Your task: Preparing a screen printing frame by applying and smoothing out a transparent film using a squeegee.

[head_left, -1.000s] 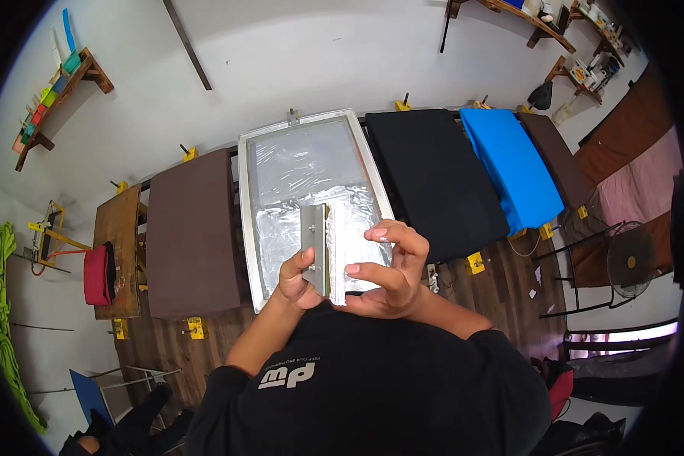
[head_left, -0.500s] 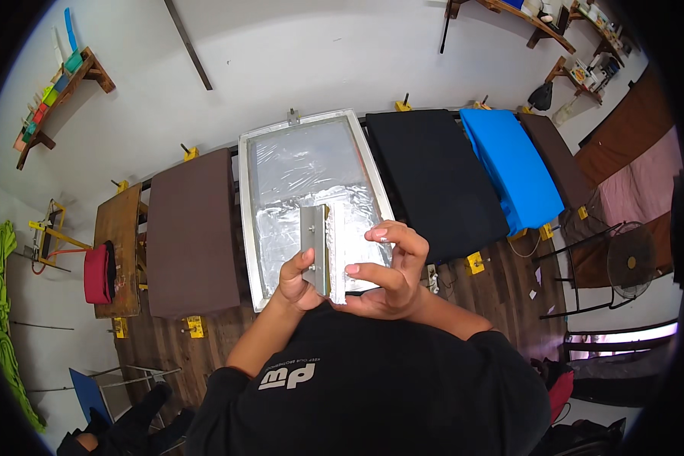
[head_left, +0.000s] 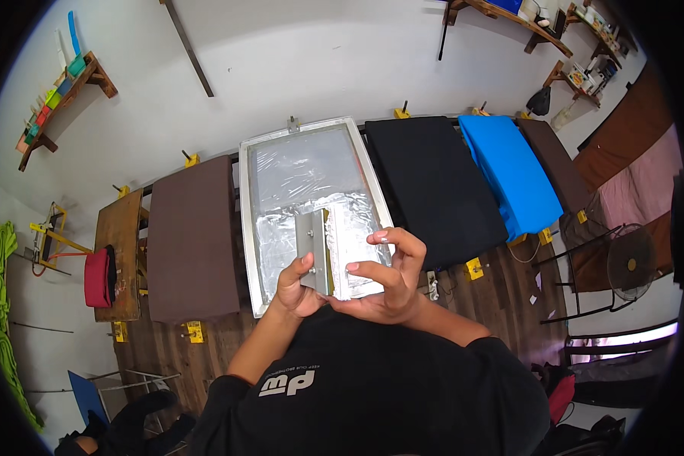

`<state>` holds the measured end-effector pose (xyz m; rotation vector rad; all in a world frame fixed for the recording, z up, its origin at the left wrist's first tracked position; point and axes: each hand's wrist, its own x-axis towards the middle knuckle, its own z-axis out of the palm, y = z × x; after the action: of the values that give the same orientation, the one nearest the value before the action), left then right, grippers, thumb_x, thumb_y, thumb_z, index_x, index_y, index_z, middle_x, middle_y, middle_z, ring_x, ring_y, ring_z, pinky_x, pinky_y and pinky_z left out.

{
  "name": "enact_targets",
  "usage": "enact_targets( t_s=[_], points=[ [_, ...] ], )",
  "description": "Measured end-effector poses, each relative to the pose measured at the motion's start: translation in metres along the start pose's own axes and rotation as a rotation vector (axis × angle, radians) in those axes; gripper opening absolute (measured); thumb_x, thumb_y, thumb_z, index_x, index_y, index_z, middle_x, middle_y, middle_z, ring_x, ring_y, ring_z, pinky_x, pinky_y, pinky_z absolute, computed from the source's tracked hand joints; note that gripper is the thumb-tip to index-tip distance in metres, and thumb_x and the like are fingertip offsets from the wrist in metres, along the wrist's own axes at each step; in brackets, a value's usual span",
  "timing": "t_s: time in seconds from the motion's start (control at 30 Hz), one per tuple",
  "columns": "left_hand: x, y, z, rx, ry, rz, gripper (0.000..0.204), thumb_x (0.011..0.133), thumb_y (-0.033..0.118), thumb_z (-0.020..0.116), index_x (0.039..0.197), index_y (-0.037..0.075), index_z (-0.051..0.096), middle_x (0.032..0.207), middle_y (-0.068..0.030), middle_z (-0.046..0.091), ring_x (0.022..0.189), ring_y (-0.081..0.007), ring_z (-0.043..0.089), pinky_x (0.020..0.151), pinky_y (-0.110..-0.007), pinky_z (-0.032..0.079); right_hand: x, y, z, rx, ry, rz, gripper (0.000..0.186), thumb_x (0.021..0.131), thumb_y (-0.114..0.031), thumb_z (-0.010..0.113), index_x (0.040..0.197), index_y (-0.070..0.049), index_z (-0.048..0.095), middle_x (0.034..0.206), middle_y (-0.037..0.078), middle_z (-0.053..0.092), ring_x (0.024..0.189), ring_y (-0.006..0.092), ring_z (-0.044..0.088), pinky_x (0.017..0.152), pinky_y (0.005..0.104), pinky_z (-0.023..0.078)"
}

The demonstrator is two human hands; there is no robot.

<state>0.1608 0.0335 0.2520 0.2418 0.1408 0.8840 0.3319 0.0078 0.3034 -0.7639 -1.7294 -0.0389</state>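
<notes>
Above a framed printing screen (head_left: 245, 220), I hold a squeegee (head_left: 309, 235) upright, its grey metal handle facing left. Thick white ink (head_left: 337, 258) coats the blade side. My left hand (head_left: 296, 292) is closed on the squeegee's near end, the thumb up along the metal. My right hand (head_left: 395, 281) curves round from the right, closed at the squeegee's near end. Its middle fingertip is close to the white-coated side, while the index finger stands off it. Some white smears show on a fingertip. The screen's mesh is shiny and silvery in its nearer half.
A brown cloth-covered board (head_left: 192, 235) and a bare wooden board (head_left: 118, 228) lie left of the screen. Black (head_left: 433, 182), blue (head_left: 513, 171) and another brown board (head_left: 555, 152) line up on the right. Yellow clamps (head_left: 194, 331) stick out. A fan (head_left: 632, 262) stands far right.
The squeegee has turned slightly, showing more of its white-coated side, and shifted a little to the left. Both hands keep nearly the same hold. The whole view has dipped slightly.
</notes>
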Motion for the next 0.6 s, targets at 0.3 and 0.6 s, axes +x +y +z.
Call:
enact_targets(
  t_s=[0.3, 0.6],
  points=[
    [0.001, 0.0, 0.007, 0.079, 0.039, 0.053, 0.055, 0.096, 0.033, 0.064, 0.135, -0.002, 0.049, 0.113, -0.0137, 0.066, 0.087, -0.0249, 0.073, 0.066, -0.033, 0.062, 0.002, 0.0, -0.002, -0.015, -0.021, 0.023, 0.065, 0.057, -0.027, 0.093, 0.116, -0.02, 0.066, 0.124, 0.014, 0.043, 0.11, 0.029, 0.05, 0.088, 0.0424, 0.046],
    [0.001, 0.001, -0.003, 0.119, -0.013, 0.054, 0.056, 0.096, 0.035, 0.063, 0.136, -0.001, 0.049, 0.109, -0.0162, 0.067, 0.085, -0.0258, 0.072, 0.067, -0.038, 0.062, 0.001, 0.001, -0.002, -0.006, -0.043, -0.002, 0.061, 0.057, -0.026, 0.094, 0.111, -0.02, 0.065, 0.123, 0.015, 0.043, 0.111, 0.0298, 0.051, 0.087, 0.0433, 0.045]
  ],
)
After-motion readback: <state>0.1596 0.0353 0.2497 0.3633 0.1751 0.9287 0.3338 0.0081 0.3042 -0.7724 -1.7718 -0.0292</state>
